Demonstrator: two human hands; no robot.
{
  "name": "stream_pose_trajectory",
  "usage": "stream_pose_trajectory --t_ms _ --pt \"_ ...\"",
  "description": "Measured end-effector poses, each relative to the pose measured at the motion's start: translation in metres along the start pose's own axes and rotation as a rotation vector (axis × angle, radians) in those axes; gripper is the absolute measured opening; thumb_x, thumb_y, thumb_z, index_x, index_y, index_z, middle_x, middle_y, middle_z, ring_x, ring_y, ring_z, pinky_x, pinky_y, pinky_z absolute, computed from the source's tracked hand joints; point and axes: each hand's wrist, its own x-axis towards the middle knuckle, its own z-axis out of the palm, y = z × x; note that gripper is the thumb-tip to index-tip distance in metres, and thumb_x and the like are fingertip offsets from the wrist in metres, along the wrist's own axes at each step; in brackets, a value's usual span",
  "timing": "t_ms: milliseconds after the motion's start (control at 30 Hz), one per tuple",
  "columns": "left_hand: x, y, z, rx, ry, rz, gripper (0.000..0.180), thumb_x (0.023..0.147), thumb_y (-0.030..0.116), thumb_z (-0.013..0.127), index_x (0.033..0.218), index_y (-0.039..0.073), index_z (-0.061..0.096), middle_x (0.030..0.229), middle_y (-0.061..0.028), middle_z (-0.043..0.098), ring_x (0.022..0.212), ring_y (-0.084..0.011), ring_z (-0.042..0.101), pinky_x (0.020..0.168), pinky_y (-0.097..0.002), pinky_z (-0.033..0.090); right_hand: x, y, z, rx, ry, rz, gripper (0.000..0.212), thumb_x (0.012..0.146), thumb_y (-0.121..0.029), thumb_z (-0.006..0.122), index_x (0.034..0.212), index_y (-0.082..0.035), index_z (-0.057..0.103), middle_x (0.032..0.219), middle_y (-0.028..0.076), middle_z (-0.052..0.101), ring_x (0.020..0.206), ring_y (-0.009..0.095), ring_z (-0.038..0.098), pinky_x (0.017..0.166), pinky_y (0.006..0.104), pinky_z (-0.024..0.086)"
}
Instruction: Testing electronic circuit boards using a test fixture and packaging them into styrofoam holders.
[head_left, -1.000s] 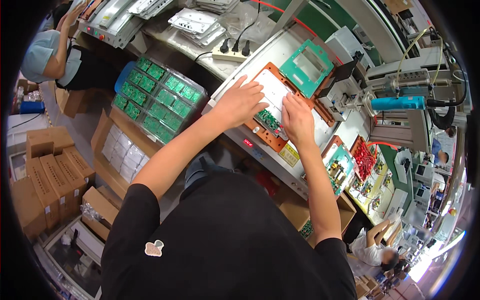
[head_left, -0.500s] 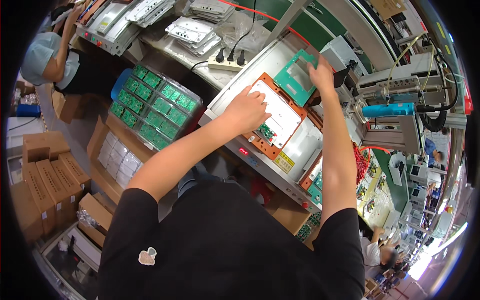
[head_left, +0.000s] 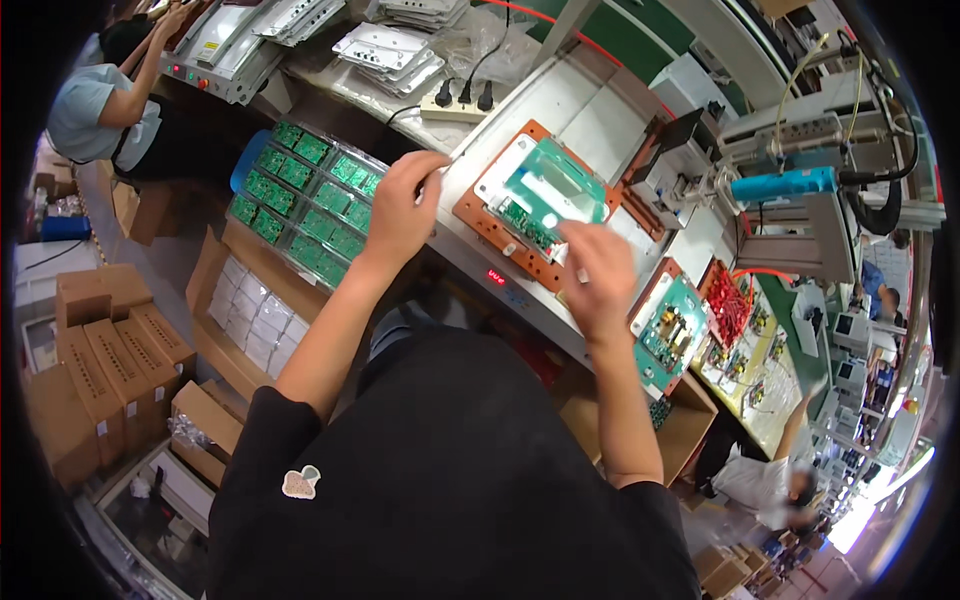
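Plate (head_left: 545, 160) on frame (head_left: 478, 218) (circuit boards (head_left: 268, 190) to the left)

White surface (head_left: 585, 90) bears two orange frames

The white surface runs aslant, a small lit red display (head_left: 495, 276) set in its front side. One orange frame (head_left: 478, 218) lies near the front edge, loaded with plates; a second frame (head_left: 666, 270) sits toward the right end. Behind to the left, a pale side surface (head_left: 345, 88) carries stacked white plates (head_left: 390, 55), clear plastic bags (head_left: 495, 45) and a power strip (head_left: 458, 108). Farther right, small circuit parts (head_left: 755, 390) lie on a yellowish surface (head_left: 735, 410).
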Motion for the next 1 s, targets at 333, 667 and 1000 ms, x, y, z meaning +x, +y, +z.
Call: stream_pose_trajectory --t_ms 333,667,1000 --pt "-0.047 0.031 0.025 -0.003 -0.032 0.105 0.021 0.085 0.001 0.067 0.106 0.003 0.068 0.107 -0.0120 0.065 0.102 -0.0319 0.062 0.087 -0.0391 0.050 -0.074 -0.008 0.068 0.042 -0.144 0.069 0.045 0.075 0.008 0.063 0.118 -0.002 0.068 0.126 0.011 0.066 0.119 0.030 0.061 0.102 0.0431 0.046" --pt "-0.030 0.018 0.065 0.135 -0.263 0.356 0.009 0.083 0.009 0.069 0.090 0.004 0.067 0.096 -0.0074 0.062 0.090 -0.0280 0.062 0.078 -0.0397 0.049 -0.076 0.020 0.060 0.097 -0.220 0.106 0.063 0.067 0.013 0.057 0.128 -0.003 0.064 0.136 0.014 0.061 0.132 0.033 0.053 0.112 0.0441 0.040" --pt "-0.051 -0.106 -0.002 0.170 0.253 -0.239 0.023 0.085 0.009 0.067 0.106 -0.001 0.066 0.110 -0.0194 0.065 0.107 -0.0382 0.061 0.094 -0.0436 0.049 -0.062 -0.023 -0.011 0.430 -0.125 0.360 0.027 0.071 0.015 0.054 0.090 0.001 0.068 0.089 0.014 0.068 0.076 0.026 0.066 0.070 0.0324 0.052"
